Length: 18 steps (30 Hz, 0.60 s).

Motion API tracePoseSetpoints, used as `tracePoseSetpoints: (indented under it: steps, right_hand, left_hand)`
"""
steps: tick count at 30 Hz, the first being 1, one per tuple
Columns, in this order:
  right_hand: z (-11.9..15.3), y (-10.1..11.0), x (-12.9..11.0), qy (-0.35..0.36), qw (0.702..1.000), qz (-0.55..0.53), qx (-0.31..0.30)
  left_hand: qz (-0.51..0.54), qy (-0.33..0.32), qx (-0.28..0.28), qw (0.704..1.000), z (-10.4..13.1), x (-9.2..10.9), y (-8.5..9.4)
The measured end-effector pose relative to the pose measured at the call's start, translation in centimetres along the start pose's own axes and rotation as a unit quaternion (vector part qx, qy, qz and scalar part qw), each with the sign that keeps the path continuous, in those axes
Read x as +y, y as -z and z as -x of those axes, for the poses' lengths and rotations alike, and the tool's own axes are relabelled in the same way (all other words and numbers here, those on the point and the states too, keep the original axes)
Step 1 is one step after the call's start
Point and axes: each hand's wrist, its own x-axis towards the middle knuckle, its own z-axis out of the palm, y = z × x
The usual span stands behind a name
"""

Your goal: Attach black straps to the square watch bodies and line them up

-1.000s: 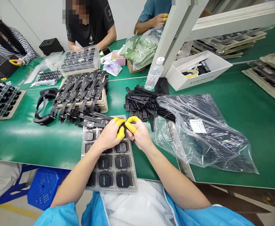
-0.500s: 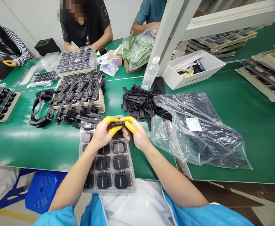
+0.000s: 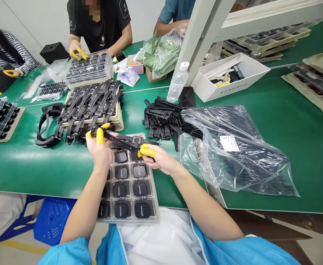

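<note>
Between my hands a black watch strap (image 3: 119,141) is stretched out, sloping down to the right. My left hand (image 3: 99,147), with yellow finger cots, pinches its left end, where a dark watch body seems to sit, partly covered by the fingers. On the other end my right hand (image 3: 158,157), also in yellow cots, is closed. Just behind the strap lies another strapped watch (image 3: 136,140) over the far end of a clear plastic tray (image 3: 156,200). Square black watch faces (image 3: 141,210) fill the tray's compartments below my hands.
Watches with straps (image 3: 91,105) are piled on beige trays at left. Loose black straps (image 3: 161,117) lie in a heap beside a plastic bag (image 3: 249,154) of straps. Behind stand a water bottle (image 3: 178,82), a white box (image 3: 230,77) and a post. Co-workers sit opposite.
My hands were together over the tray. Now the left has moved left and up, the right slightly down, and the strap is stretched between them. A co-worker's yellow-tipped hand now touches the far tray.
</note>
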Motion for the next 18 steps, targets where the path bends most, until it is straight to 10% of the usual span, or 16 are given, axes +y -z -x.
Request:
tracePoseSetpoints:
  steps: [6,10,18]
  right_hand:
    - [-0.1,0.0,0.3,0.129,0.990,0.018,0.055]
    - [-0.1,-0.7,0.9,0.112,0.993,0.029,0.012]
    - [-0.1,-0.8,0.8,0.083,0.996,-0.028,-0.001]
  left_hand:
    - [-0.118,0.068,-0.211,0.968,1.8,-1.4,0.0]
    - [-0.258,-0.086,-0.381,0.884,3.1,-2.2,0.0]
    - [-0.310,-0.221,-0.456,0.805,2.6,-1.9,0.6]
